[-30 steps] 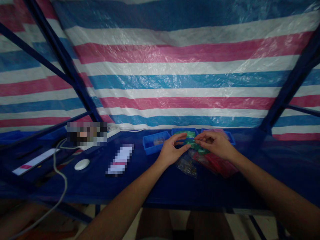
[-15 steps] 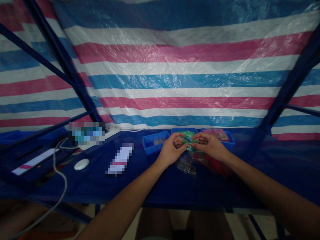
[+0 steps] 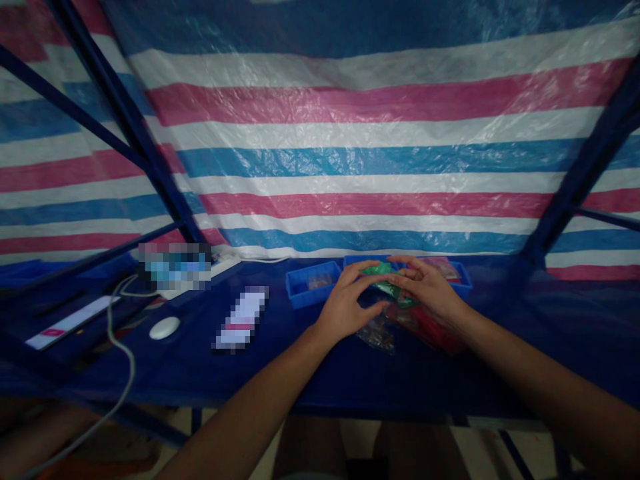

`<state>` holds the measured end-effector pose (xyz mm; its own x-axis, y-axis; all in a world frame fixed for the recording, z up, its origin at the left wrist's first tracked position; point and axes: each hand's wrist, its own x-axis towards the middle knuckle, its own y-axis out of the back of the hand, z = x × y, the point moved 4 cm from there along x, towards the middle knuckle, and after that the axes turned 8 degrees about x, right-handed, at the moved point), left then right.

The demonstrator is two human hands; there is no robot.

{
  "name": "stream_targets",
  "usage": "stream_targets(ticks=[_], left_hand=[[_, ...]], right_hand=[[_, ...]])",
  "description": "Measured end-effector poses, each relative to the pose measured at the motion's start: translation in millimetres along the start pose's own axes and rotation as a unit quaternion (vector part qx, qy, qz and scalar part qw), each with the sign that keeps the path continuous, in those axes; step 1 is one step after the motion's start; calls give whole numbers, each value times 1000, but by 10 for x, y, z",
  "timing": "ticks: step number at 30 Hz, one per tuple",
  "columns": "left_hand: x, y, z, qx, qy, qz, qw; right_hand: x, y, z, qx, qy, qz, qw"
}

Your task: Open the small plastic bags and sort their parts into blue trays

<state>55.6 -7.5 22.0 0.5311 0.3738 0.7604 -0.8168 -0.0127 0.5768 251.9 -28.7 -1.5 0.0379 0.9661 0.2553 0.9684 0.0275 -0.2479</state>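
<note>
My right hand is closed on a small green plastic bag, pinching it between thumb and fingers. My left hand is beside it, thumb and fingers spread apart, with the fingertips close to the bag. Whether they touch it I cannot tell. Behind the hands, more green plastic shows in a blue bin. Below them lie a clear bag of small parts and red plastic bags, partly covered by my right hand and forearm.
A blue bin with a few clear packets stands left of my hands. Another blue bin holds reddish packets. Further left are a phone, a white round object, a power strip and a white cable.
My hands were both pinching the green bag with fingertips together. My left hand has opened and its thumb has moved down, while the bag has shifted right with my right hand.
</note>
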Motion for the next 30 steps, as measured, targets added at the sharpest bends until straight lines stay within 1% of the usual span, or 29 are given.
stream_targets(ticks=[2,4,8,10,12,13,15,17,18,20,22,24,25,27,28,30], left_hand=[[-2,4,-9,16,-21,13,1000],[-6,9,-30,11,-15,23,1000],[-10,26,-58,-16,51,23,998],[-16,32,-84,-11,94,38,995],[-29,13,-128,-20,136,49,989],[-37,-11,-150,-40,153,43,987],[-51,-72,-175,-102,171,14,980],[-55,-108,-166,-150,169,-13,974],[-51,-105,-151,-152,160,-15,975],[-35,-70,-104,-117,124,-6,985],[-17,-39,-44,-60,68,-5,996],[-10,-28,-4,-20,21,-12,1000],[-10,-25,3,-10,9,-12,1000],[-14,-20,-11,-5,14,-7,1000],[-17,-15,-29,-4,29,-1,1000],[-27,-5,-82,-8,78,18,997]], right_hand=[[-13,-14,43,1,-24,-17,1000],[-16,-20,91,-14,-47,-24,998],[-2,-19,111,-25,-74,-13,997],[2,-18,52,-49,-47,0,998],[-4,-38,-29,-88,3,-5,996],[-10,-56,-59,-101,21,-15,995],[-20,-84,-77,-99,28,-36,994],[-19,-79,-53,-73,11,-34,997],[-14,-66,-35,-60,1,-28,998],[-1,-27,-3,-32,-9,-9,999],[6,6,21,-4,-17,7,1000],[4,11,40,16,-34,11,999],[0,5,47,24,-44,12,999],[-12,-22,62,37,-71,8,997],[-20,-39,69,45,-84,3,995],[-34,-74,73,55,-97,-17,994]])
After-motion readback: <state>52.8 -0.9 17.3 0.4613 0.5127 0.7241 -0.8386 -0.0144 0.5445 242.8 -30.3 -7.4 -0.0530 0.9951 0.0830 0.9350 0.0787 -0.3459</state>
